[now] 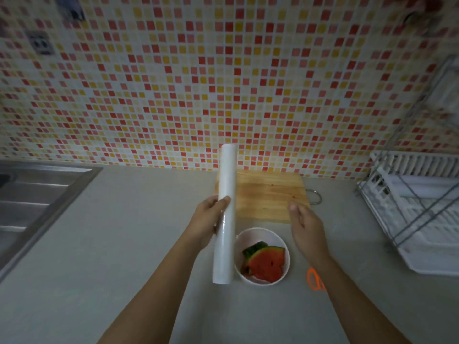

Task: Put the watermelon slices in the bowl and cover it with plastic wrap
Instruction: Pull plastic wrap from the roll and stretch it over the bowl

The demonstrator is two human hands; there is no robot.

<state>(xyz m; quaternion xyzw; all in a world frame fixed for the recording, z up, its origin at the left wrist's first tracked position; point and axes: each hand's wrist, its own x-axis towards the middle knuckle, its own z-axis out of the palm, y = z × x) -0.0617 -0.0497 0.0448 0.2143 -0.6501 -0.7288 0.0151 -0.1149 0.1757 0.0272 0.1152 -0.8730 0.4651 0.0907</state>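
**A:** How far along are we?

**B:** On my feed, the slices point(267, 263) lie in the bowl point(273, 235), lower centre of the frame, on the tabletop point(124, 244) just below the board point(268, 192). I judge that half done.

**A:** And the wrap?

**B:** Not on yet; the bowl looks uncovered. My left hand point(208, 219) grips the roll point(224, 214) around its middle, just left of the bowl. My right hand point(306, 224) hovers to the bowl's upper right, fingers loose, holding nothing. Pulling, tearing and sealing the film remain.
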